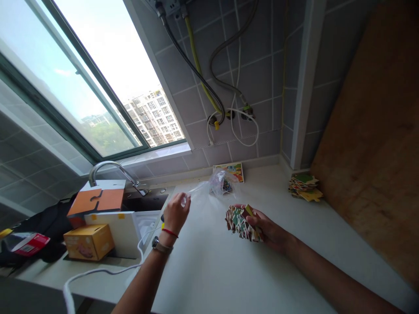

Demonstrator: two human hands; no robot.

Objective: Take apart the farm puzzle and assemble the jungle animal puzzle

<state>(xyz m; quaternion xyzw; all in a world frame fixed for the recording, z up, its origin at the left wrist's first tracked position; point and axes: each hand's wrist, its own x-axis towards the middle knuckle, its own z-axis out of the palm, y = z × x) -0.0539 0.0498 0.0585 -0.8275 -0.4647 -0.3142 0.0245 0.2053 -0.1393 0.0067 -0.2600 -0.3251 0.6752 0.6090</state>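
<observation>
My right hand (pixel 265 226) is wrapped round a thick bundle of jigsaw puzzle pieces (pixel 240 222), held above the white counter. With its fingers closed, my left hand (pixel 176 211) pinches one end of a clear plastic bag (pixel 201 189), which stretches toward the back of the counter. The bag's far part is crumpled around small dark and coloured bits that I cannot make out. Just behind the bag lies a colourful picture card or puzzle board (pixel 238 171). A second pile of puzzle pieces (pixel 304 187) sits at the right, near the wooden board.
A white counter (pixel 203 270) spans the front. At left are a sink (pixel 147 203) with a faucet (pixel 111 165), an orange box (pixel 98 200), a yellow box (pixel 88 242) and a white cable (pixel 104 270). A wooden board (pixel 373 144) leans at right. Hoses (pixel 196 65) hang on the tiled wall.
</observation>
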